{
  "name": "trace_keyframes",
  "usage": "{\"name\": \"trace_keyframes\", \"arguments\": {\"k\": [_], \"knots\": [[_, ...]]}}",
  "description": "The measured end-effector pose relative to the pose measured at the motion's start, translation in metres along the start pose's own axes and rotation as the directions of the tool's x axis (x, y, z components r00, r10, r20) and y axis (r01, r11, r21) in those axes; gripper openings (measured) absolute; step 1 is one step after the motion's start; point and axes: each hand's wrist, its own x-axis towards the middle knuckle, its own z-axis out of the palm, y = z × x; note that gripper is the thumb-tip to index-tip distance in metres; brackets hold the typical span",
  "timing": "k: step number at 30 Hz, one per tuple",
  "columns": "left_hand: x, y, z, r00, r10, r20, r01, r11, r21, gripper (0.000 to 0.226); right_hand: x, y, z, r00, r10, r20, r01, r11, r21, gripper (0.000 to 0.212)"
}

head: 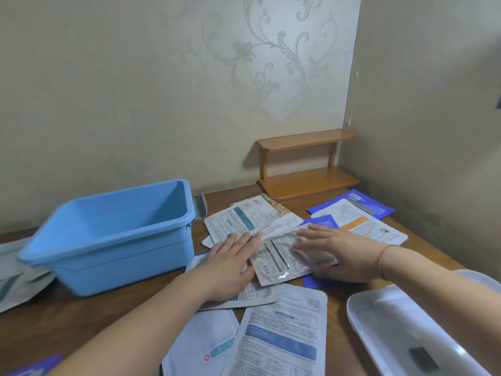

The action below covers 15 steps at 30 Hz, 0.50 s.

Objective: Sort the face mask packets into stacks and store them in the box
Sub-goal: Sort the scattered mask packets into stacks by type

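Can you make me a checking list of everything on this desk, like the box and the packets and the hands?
Surface: brown wooden table, against a patterned wall.
Job's things: blue box at left, nothing visible inside; face mask packets scattered loose, overlapping, not yet stacked; silvery packet on top between the hands.
Clutter: white tray at right with a small dark object in it; more packets left of the box.
Grippers: left hand flat on the packets, fingers straight; right hand flat on the silvery packet.
Cables: nothing seen.
Surroundings: small wooden shelf, bare, in the corner.
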Motion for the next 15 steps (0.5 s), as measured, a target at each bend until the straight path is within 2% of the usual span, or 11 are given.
{"name": "trace_keyframes", "arguments": {"k": [2, 5, 6, 8, 9, 10, 11, 12, 13, 14, 15], "knots": [[0.005, -0.004, -0.001, 1.000, -0.004, -0.030, 0.003, 1.000, -0.028, 0.069, 0.001, -0.004, 0.001, 0.999, -0.038, -0.016, 0.037, 0.998, -0.045, 0.054], [0.008, -0.007, -0.004, 0.994, -0.052, -0.095, 0.050, 0.998, -0.024, 0.067, -0.006, -0.004, 0.002, 0.998, -0.043, -0.052, 0.034, 0.987, -0.155, 0.048], [0.007, -0.005, -0.004, 0.984, -0.064, -0.168, 0.066, 0.998, 0.005, 0.068, -0.009, -0.003, 0.004, 0.995, -0.066, -0.070, 0.051, 0.978, -0.201, 0.046], [0.003, 0.007, -0.005, 0.926, -0.097, -0.366, 0.114, 0.993, 0.025, 0.070, -0.013, -0.004, 0.005, 0.968, -0.163, -0.193, 0.100, 0.949, -0.300, 0.040], [-0.001, 0.014, -0.006, 0.887, -0.149, -0.437, 0.138, 0.989, -0.057, 0.070, -0.014, -0.004, 0.005, 0.933, -0.225, -0.280, 0.129, 0.937, -0.325, 0.037], [-0.005, 0.021, -0.009, 0.858, -0.233, -0.458, 0.150, 0.966, -0.211, 0.066, -0.016, -0.005, 0.003, 0.892, -0.261, -0.369, 0.135, 0.933, -0.333, 0.034], [-0.010, 0.027, -0.014, 0.851, -0.318, -0.418, 0.134, 0.901, -0.413, 0.058, -0.017, -0.008, 0.001, 0.842, -0.271, -0.466, 0.112, 0.933, -0.341, 0.032], [-0.013, 0.031, -0.017, 0.874, -0.373, -0.311, 0.102, 0.768, -0.633, 0.054, -0.017, -0.014, -0.003, 0.799, -0.265, -0.539, 0.079, 0.936, -0.344, 0.031], [-0.017, 0.036, -0.022, 0.919, -0.357, -0.166, 0.063, 0.550, -0.833, 0.057, -0.016, -0.022, -0.007, 0.756, -0.265, -0.598, 0.042, 0.932, -0.360, 0.031], [-0.021, 0.041, -0.026, 0.966, -0.259, -0.027, 0.045, 0.266, -0.963, 0.066, -0.016, -0.031, -0.010, 0.721, -0.269, -0.639, 0.010, 0.925, -0.379, 0.030], [-0.027, 0.046, -0.029, 0.991, -0.114, 0.063, 0.065, 0.011, -0.998, 0.076, -0.015, -0.043, -0.011, 0.688, -0.286, -0.667, -0.008, 0.916, -0.401, 0.027]]}}
